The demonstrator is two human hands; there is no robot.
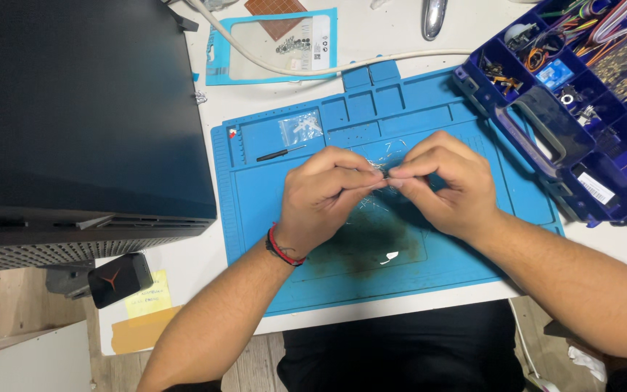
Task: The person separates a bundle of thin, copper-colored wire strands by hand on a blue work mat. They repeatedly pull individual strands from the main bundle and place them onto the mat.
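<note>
Over the middle of a blue silicone work mat [255, 218], my left hand [324, 199] and my right hand [448, 185] meet fingertip to fingertip. Together they pinch a small clear plastic bag [386, 161] holding tiny parts; most of the bag is hidden by my fingers. My left wrist wears a red and black cord bracelet [282, 248]. A dark stain [371, 243] marks the mat just below my hands.
A black computer case [81, 109] fills the left. On the mat lie a small black screwdriver [279, 153] and a second clear bag [301, 128]. A blue parts organizer [582, 94] stands open at the right. A white cable [342, 67] crosses the table behind.
</note>
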